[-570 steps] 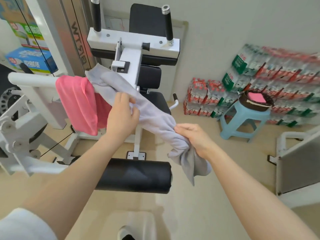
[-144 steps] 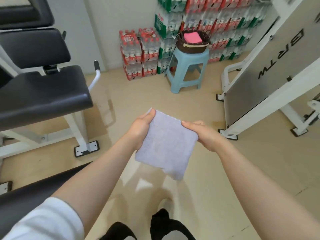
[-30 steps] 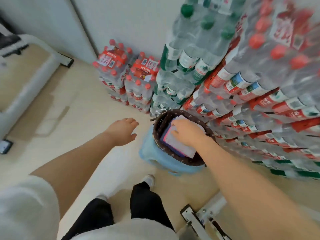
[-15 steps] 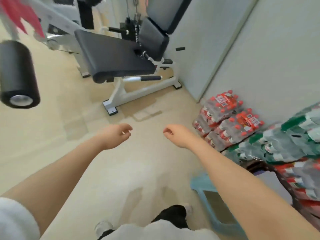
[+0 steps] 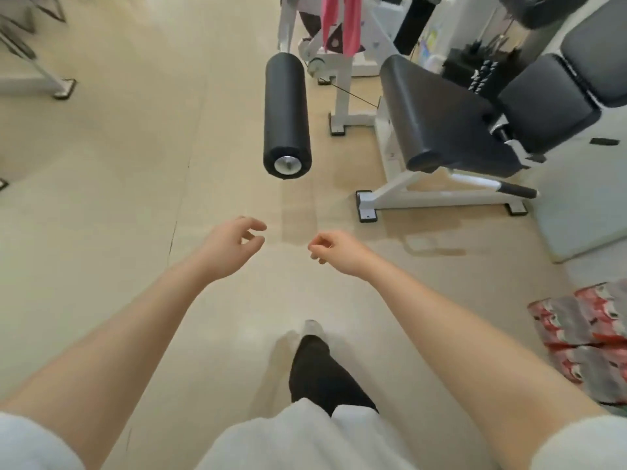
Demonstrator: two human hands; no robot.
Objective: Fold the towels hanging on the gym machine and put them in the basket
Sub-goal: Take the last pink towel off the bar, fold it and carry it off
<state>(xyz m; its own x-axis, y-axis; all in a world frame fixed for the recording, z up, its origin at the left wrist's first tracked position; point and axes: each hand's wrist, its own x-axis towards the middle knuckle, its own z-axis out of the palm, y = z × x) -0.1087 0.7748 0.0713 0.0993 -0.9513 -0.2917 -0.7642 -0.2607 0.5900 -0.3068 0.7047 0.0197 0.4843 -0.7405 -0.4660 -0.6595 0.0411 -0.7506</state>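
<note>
Fingers (image 5: pixel 252 239) loosely curled; pink towel (image 5: pixel 341 22) apparently hangs vertically.

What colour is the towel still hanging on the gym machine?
Pink. The towel hangs from the white frame at the top of the head view, the only view here.

Both arms reach forward over the beige floor (image 5: pixel 101 164), the left hand (image 5: pixel 230 247) and right hand (image 5: pixel 336 251) loosely curled and empty, while a pink towel (image 5: pixel 341 22) hangs on the gym machine (image 5: pixel 342 79) beyond its black roller pad (image 5: pixel 286 113).
</note>
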